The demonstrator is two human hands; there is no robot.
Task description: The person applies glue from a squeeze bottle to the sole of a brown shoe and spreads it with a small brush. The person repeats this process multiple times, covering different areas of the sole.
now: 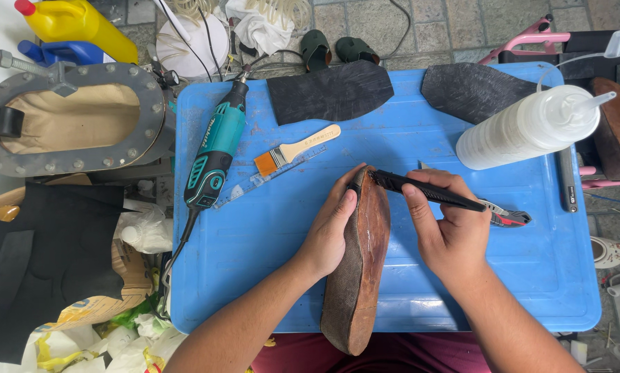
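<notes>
We see the sole (357, 269) standing on edge on the blue table (268, 235), its long axis running from the table's near edge away from us. Our left hand (332, 228) presses flat against its left side, while the right hand (451, 228) grips a black knife (427, 192) whose tip meets the sole's far end (both hands lie equally near). The white squeeze bottle (531, 128) lies on its side, apparently near full.
</notes>
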